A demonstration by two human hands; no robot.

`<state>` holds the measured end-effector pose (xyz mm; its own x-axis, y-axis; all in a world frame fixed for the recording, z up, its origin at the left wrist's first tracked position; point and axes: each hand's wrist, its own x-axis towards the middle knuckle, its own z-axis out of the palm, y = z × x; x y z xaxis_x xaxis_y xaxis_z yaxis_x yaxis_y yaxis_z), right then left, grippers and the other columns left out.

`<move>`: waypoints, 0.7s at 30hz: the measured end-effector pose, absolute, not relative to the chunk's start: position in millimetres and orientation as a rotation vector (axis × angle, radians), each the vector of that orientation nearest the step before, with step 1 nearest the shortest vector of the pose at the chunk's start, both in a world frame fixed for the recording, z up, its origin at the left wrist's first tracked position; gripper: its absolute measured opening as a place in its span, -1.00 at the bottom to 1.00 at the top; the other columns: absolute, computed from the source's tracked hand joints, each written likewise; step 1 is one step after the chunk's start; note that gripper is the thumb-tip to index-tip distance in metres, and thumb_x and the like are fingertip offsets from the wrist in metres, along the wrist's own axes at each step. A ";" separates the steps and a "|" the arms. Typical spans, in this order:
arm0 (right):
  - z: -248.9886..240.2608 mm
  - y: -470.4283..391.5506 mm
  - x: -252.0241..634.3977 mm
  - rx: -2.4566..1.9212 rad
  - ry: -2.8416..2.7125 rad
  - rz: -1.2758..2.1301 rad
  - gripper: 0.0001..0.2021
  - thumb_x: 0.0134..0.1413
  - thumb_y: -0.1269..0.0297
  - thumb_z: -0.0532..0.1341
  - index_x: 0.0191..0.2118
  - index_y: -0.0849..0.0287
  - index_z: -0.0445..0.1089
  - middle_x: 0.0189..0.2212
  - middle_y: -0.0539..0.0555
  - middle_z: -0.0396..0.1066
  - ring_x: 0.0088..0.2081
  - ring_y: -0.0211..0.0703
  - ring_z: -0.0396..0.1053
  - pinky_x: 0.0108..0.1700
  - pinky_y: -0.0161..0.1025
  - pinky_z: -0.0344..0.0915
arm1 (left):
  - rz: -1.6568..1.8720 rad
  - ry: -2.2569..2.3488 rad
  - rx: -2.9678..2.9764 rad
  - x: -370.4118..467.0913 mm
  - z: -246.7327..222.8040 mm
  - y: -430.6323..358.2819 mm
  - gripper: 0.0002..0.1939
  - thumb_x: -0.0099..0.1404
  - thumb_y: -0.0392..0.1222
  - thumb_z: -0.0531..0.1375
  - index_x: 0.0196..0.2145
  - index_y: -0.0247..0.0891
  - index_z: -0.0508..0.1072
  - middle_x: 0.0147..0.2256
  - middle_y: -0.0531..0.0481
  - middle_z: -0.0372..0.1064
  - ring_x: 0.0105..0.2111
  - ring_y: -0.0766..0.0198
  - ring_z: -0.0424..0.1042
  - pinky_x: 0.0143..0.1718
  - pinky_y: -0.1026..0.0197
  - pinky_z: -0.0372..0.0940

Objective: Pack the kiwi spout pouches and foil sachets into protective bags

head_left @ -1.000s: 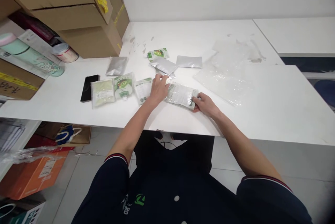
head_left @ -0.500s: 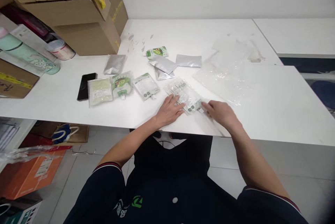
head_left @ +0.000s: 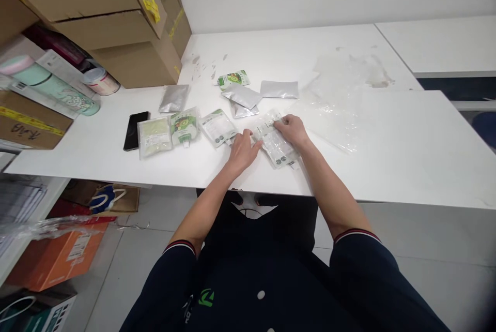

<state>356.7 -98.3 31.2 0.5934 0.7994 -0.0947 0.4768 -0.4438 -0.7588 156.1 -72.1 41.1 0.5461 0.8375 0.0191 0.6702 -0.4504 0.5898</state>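
Your left hand [head_left: 242, 147] and right hand [head_left: 291, 129] lie flat with loose grips on the clear-wrapped packet bundle [head_left: 274, 140], which sits on the counter [head_left: 387, 156] near its front edge. It looks light, floppy and slick; pinch it by the sealed edges, not the middle.

Left hand [head_left: 242, 147] and right hand [head_left: 291, 129] flat on clear packet [head_left: 273, 139], white table [head_left: 406, 151], pouches [head_left: 182, 126] alongside.
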 end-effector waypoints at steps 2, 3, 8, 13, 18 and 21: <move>29.5 -105.6 356.7 -1.943 -0.915 0.655 -0.77 0.04 0.10 0.20 -0.31 0.17 0.34 -0.37 0.08 0.43 -0.32 -0.10 0.39 -0.24 -0.17 0.37 | 0.473 1.236 2.085 166.9 42.1 -68.2 -0.51 0.35 0.05 0.14 0.15 -0.18 0.22 -0.16 -0.17 0.40 -0.14 0.04 0.40 -0.11 -0.02 0.31; 28.5 -109.0 356.2 -1.859 -0.867 0.695 -0.77 0.05 0.09 0.19 -0.28 0.16 0.32 -0.39 0.05 0.41 -0.34 -0.13 0.38 -0.28 -0.20 0.37 | 0.524 1.196 1.998 172.9 40.5 -66.0 -0.51 0.35 0.02 0.14 0.17 -0.14 0.19 -0.19 -0.12 0.41 -0.20 0.10 0.42 -0.14 0.03 0.31; 27.8 -118.7 352.3 -1.679 -0.843 0.720 -0.44 0.07 0.16 0.15 0.21 0.09 0.12 -0.30 0.01 0.43 -0.38 -0.18 0.38 -0.33 -0.23 0.36 | 0.767 0.962 1.586 198.6 19.6 -53.6 -0.67 0.33 -0.18 0.13 0.05 -0.14 0.39 -0.46 0.11 0.34 -0.46 0.35 0.34 -0.32 0.27 0.30; 39.0 -119.4 361.4 -1.573 -1.081 0.756 -0.63 0.08 0.24 0.12 0.01 0.12 0.44 -0.18 0.07 0.48 -0.25 -0.15 0.40 -0.17 -0.17 0.37 | 0.800 0.893 1.342 198.7 14.9 -39.7 -0.68 0.25 -0.31 0.16 -0.03 -0.27 0.52 -0.39 0.04 0.46 -0.39 0.35 0.42 -0.25 0.26 0.36; 59.3 -114.3 379.0 -1.484 -1.175 0.961 -0.52 -0.04 0.22 0.30 0.07 0.18 0.46 -0.11 0.10 0.50 -0.19 -0.14 0.40 -0.05 -0.10 0.36 | 0.752 0.800 1.456 187.9 26.7 -29.1 -0.50 0.20 -0.33 0.23 0.12 -0.24 0.46 -0.25 -0.02 0.52 -0.23 0.24 0.49 -0.16 0.18 0.40; 73.5 -109.3 382.4 -1.633 -1.263 0.998 -0.49 -0.06 0.30 0.32 0.09 0.20 0.46 -0.12 0.13 0.50 -0.20 -0.12 0.40 -0.03 -0.08 0.36 | 0.752 0.805 1.488 183.7 30.5 -26.0 -0.47 0.16 -0.34 0.25 0.12 -0.30 0.45 -0.24 -0.05 0.53 -0.24 0.23 0.48 -0.15 0.16 0.38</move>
<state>382.4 -109.3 73.5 0.1815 0.9781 -0.1016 0.3249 -0.1571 -0.9326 183.7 -26.0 30.5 0.5481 0.8364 -0.0011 0.0556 -0.0351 0.9978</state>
